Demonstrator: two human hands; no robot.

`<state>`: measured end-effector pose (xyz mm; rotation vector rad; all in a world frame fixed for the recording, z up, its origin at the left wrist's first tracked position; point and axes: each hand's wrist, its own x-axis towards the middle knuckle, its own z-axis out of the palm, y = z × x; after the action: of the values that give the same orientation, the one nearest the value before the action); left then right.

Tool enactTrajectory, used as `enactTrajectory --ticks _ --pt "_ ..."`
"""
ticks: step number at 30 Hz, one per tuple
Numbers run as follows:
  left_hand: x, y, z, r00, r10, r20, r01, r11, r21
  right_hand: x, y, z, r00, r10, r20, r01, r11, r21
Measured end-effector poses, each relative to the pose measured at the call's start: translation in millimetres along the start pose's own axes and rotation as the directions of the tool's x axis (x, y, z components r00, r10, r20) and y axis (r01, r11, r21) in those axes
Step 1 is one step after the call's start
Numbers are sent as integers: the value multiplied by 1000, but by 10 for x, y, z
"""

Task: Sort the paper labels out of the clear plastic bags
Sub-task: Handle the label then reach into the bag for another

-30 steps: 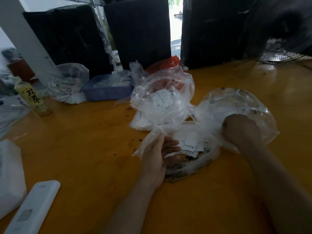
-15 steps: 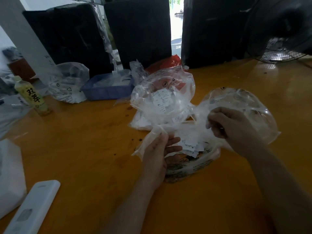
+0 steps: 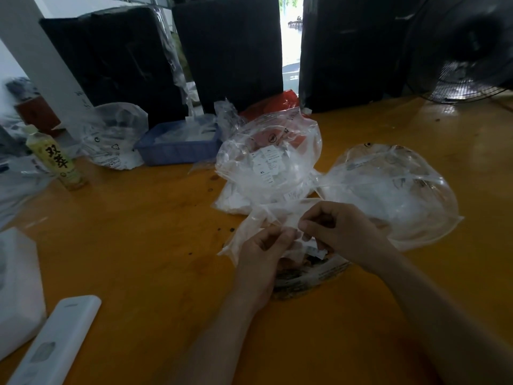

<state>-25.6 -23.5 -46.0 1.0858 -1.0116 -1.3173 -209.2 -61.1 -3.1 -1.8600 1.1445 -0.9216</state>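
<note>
Fingers (image 3: 280, 237) of the left hand (image 3: 261, 262) and those of the right hand (image 3: 341, 232) are curled tight, meeting to pinch the film of a clear plastic bag (image 3: 258, 220) just above the tabletop (image 3: 138, 245). Paper labels (image 3: 313, 250) lie loose directly beneath the fingers. Beyond them stands a fuller bag (image 3: 266, 162), and a puffed bag (image 3: 388, 184) lies to their right. Pulling hard could rip the thin film, I judge, scattering small labels among the other bags.

Table (image 3: 138, 245): smooth glossy orange wood
Bags (image 3: 388, 187): clear, crinkled shiny plastic
Labels (image 3: 266, 162): matt white paper
Tray (image 3: 177, 151): blue plastic
</note>
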Motion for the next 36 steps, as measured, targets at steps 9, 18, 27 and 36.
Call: enactTrajectory --ticks 9,18,27,36 --pt "11 11 20 998 -33 -45 27 991 -131 61 124 -25 992 -28 -127 -43 851 -524" --pt "25 -9 11 999 -39 -30 32 981 -189 42 112 106 997 80 11 -41 615 -788" --pt "41 -23 12 998 -49 -44 34 951 -306 31 138 -82 925 119 -361 -168 980 -109" --pt "20 -10 9 999 -25 -35 14 960 -281 -5 30 -77 969 -129 -212 82 973 -218"
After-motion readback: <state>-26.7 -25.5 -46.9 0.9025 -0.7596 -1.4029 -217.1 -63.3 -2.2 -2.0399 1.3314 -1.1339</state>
